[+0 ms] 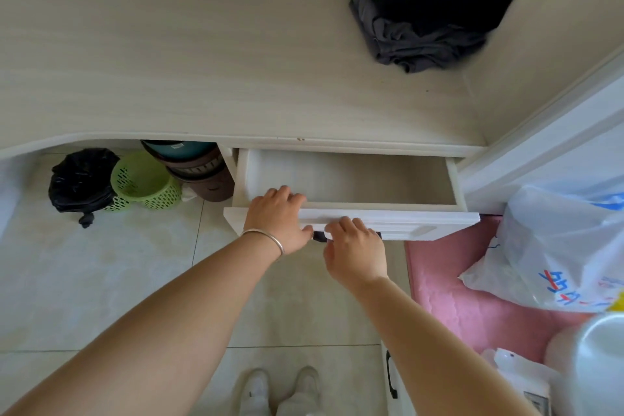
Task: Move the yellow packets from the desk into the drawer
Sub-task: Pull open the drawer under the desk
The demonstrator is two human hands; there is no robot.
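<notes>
Drawer stands pulled out from under the pale wood-grain desk, a shallow white box with smooth flat walls and a moulded front panel; what shows of its inside holds no yellow packets, and none are to be seen on the desk top either. The left hand, a thin silver bangle round its wrist, lies over the drawer's front edge near the left corner, fingers curled down over the rim and gripping it. The right hand is at the dark handle on the drawer front, fingers bent over the panel's lip; whether they clamp the handle itself cannot be told. On the desk's far right lies a rumpled heap of black and grey cloth. Under the desk sit a knotted black bin bag, a green perforated plastic basket and stacked brown pots. A crinkled white plastic bag rests on a pink mat over glossy floor tiles.
</notes>
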